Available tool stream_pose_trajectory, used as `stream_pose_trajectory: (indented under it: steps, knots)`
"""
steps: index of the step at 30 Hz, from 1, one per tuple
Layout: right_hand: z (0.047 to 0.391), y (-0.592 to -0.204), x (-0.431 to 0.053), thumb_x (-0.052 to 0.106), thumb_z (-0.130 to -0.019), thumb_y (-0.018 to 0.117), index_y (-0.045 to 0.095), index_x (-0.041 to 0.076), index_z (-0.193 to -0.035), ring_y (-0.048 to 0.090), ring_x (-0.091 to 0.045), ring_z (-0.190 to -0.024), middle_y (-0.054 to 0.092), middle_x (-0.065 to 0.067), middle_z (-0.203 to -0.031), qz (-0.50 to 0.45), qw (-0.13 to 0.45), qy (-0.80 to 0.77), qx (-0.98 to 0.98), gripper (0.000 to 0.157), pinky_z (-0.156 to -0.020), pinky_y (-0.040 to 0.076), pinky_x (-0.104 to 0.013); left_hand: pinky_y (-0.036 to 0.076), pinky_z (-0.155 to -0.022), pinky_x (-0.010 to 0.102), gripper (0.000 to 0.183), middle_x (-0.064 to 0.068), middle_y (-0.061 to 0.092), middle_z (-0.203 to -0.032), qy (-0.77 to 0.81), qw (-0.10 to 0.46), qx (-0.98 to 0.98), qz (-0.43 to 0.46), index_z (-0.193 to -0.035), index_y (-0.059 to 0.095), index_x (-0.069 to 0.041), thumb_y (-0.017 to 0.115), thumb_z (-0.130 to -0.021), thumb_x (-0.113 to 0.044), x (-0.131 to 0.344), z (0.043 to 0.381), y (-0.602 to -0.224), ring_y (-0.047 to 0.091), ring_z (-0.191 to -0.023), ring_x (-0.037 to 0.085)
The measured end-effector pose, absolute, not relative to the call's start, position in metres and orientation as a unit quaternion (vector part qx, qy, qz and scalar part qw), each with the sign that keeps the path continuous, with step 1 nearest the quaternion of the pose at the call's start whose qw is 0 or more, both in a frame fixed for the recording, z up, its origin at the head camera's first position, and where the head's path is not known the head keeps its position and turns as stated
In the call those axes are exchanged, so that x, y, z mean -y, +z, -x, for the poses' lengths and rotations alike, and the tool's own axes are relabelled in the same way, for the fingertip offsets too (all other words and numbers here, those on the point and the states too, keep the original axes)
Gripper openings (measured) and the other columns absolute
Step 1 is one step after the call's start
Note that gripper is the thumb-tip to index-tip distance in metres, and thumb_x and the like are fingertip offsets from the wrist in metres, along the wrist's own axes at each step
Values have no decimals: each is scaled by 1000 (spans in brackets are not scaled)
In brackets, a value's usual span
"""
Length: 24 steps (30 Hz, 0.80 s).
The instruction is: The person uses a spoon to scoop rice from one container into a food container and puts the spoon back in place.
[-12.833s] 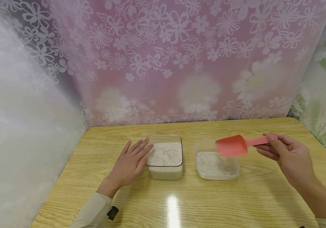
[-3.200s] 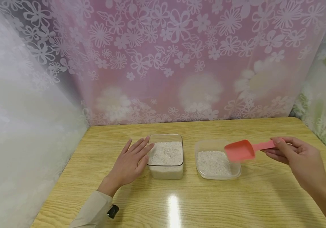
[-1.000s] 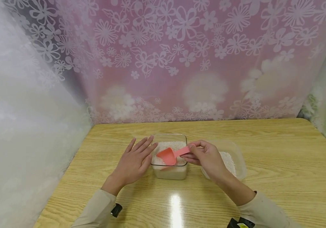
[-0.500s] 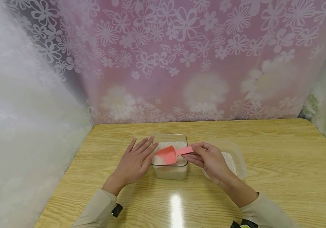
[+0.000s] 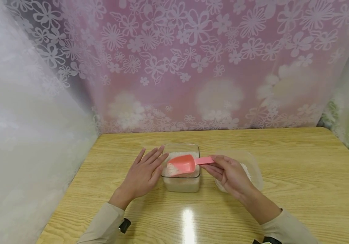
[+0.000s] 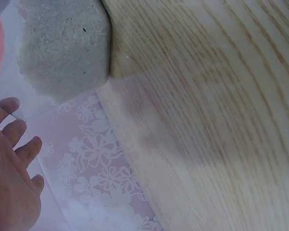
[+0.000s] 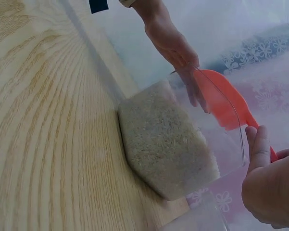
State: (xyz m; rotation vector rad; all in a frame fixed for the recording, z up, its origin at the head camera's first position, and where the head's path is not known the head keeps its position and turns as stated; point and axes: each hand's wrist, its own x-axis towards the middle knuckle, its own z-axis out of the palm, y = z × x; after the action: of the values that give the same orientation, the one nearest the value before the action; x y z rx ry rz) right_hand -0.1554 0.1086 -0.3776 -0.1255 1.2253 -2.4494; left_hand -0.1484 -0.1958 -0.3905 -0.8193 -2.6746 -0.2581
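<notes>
My right hand grips the handle of a pink scoop, with fingers and thumb round it. The scoop's bowl, with some rice at its front, is over the clear square container. In the right wrist view the scoop shows at the container's rim, and rice fills the lower part. My left hand lies with straight fingers against the container's left rim; the left wrist view shows its fingertips at that edge.
A lower translucent plastic tub with some rice stands to the right, partly hidden behind my right hand. The wooden table carries both containers. A pink flowered curtain hangs behind it, and pale sheeting hangs at the left.
Over the last second the scoop rises out of the rice with some grains at its front, and its handle moves slightly right. The left hand stays at the container's rim.
</notes>
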Motion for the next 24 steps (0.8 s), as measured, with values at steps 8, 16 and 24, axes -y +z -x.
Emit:
stream_pose_trajectory:
  steps: [8,16,24]
  knots:
    - [157,-375,-122,9,-102,48,62,-3,-109,65,-24,-102,68,-19,-105,67,207,-891,-398,20,-88,50,-25,11,-115,49,46,2,30,-154,-90,162,940,286,-147,42,-19,30,-104,-31,196,149,-393,28,-139,22]
    - [160,-370,-142,6,-103,42,64,-6,-112,63,-27,-105,66,-23,-108,95,213,-906,-354,27,-90,48,-26,10,-115,49,44,2,29,-154,-101,160,940,284,-146,43,-19,38,-103,-26,195,149,-392,28,-139,22]
    - [160,-367,-175,7,-103,43,66,-5,-111,65,-24,-101,68,-21,-105,70,199,-924,-319,27,-88,50,-25,8,-116,48,44,0,27,-155,-108,155,941,280,-147,42,-20,37,-103,-26,195,149,-393,27,-140,21]
